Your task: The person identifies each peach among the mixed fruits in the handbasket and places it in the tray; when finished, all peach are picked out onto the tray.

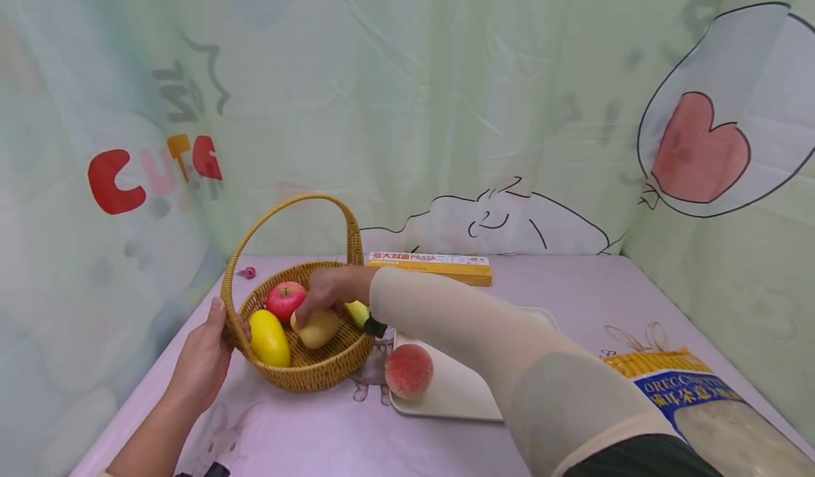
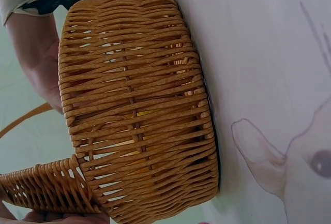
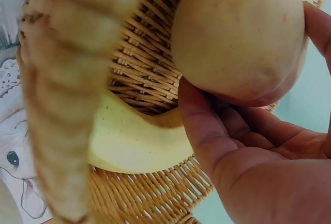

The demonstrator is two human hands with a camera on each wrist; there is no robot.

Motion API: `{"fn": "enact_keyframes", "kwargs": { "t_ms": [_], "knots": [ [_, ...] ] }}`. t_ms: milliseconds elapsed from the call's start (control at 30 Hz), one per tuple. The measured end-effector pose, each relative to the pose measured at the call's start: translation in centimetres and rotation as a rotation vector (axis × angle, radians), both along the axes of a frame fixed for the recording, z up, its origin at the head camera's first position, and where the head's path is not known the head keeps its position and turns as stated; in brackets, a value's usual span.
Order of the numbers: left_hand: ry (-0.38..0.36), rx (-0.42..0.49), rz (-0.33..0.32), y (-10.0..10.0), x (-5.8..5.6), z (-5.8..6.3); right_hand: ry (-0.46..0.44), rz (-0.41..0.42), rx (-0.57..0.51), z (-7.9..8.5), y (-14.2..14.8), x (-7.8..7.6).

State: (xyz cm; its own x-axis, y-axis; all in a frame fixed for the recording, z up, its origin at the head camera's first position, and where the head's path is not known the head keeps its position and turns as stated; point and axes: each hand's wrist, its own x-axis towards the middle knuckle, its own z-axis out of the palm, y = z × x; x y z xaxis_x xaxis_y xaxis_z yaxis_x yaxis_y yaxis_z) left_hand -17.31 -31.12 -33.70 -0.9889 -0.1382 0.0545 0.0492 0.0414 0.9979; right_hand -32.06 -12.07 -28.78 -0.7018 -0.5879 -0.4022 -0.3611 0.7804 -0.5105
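Observation:
A wicker basket (image 1: 312,380) with a tall arched handle stands on the table at the left. My left hand (image 1: 202,355) grips the foot of its handle; in the left wrist view only a few fingers show at the bottom edge. Inside the basket, my right hand (image 1: 331,287) holds a pale yellow, rounded fruit (image 3: 238,38) between thumb and fingers. Beside it lie a red apple (image 1: 286,300), a smooth yellow mango-shaped fruit (image 1: 270,338) and a banana (image 3: 139,138). A fuzzy pink peach (image 1: 409,371) sits at the left end of a white tray (image 1: 452,392).
At the back of the table lies a yellow-orange pasta box (image 1: 446,268). A bag of pasta (image 1: 713,406) is at the right front. Some small pink object (image 1: 248,272) rests behind the basket's left side. My right forearm crosses over the tray. Printed curtains surround the table.

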Motion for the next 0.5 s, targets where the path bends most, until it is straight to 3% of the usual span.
{"fn": "enact_keyframes", "kwargs": {
  "t_ms": [267,500],
  "knots": [
    [-0.078,-0.006,-0.021,-0.1,0.1,0.3,0.023,-0.055,-0.116,0.4,1.5,-0.2],
    [0.002,0.032,-0.029,-0.2,0.2,-0.2,-0.014,-0.073,-0.24,1.3,3.2,-0.1]
  ]
}}
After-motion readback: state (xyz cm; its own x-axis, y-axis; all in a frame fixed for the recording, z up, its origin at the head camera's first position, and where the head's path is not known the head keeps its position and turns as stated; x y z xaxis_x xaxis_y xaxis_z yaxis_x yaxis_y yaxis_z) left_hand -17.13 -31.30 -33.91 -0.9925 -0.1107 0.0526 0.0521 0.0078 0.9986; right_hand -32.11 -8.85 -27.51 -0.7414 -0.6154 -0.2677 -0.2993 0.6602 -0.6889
